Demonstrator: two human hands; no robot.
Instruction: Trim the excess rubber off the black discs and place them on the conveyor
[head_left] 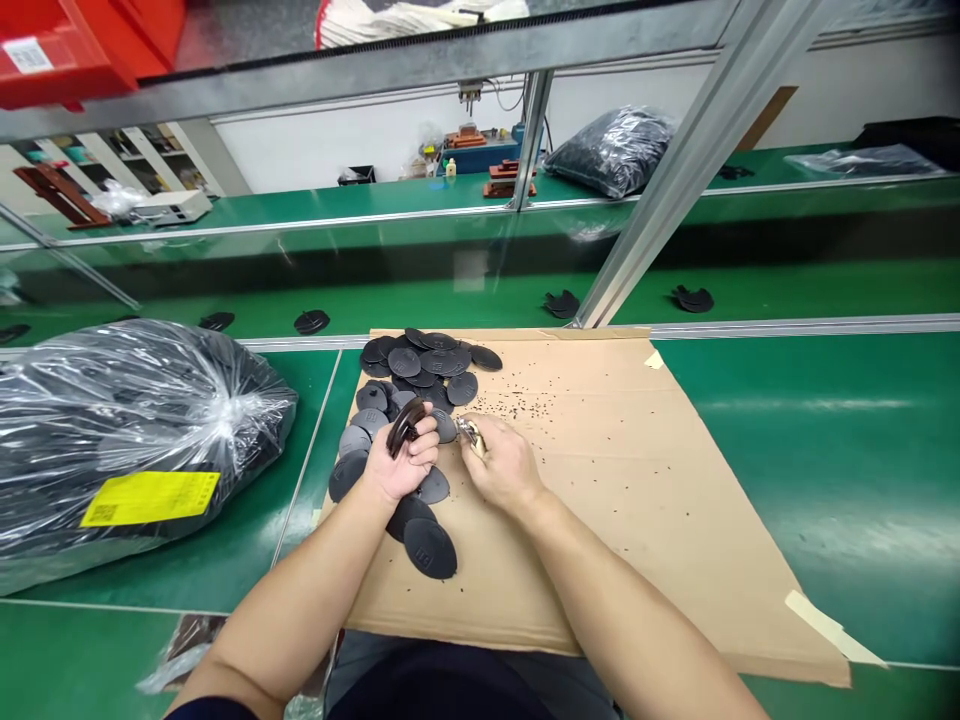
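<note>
My left hand (405, 462) is closed on a black oval plastic piece (406, 425), held on edge above the cardboard sheet (637, 480). My right hand (501, 462) is closed on a small metal tool (471, 432) whose tip points at that piece. Several more black oval pieces (420, 370) lie scattered on the cardboard in front of and under my hands, one larger one (430, 547) nearest me. Tiny dark scraps (525, 395) dot the cardboard to the right of the pile.
A clear plastic bag of black parts with a yellow label (135, 440) lies at the left. A slanted aluminium post (675, 170) rises behind the cardboard. A green conveyor belt (825, 290) carries small heaps of black pieces; another bag (611, 150) sits beyond.
</note>
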